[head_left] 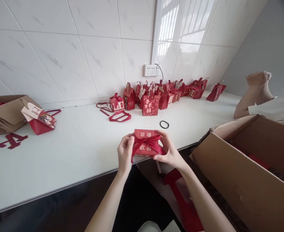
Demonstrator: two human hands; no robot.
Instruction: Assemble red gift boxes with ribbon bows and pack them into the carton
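A red gift box with gold characters sits at the front edge of the white counter, between my two hands. Across its middle runs a dark red ribbon tied in a bow, one tail hanging at the left. My left hand grips the box's left side, thumb toward me. On the right side, my right hand holds it with fingers behind and thumb at the front lower edge. Just beyond lies a black elastic band. The underside of the box is hidden.
Several red gift boxes stand along the tiled wall, with loose ribbon near them. An open cardboard box is at right, another at left. A person's raised arms are at far right.
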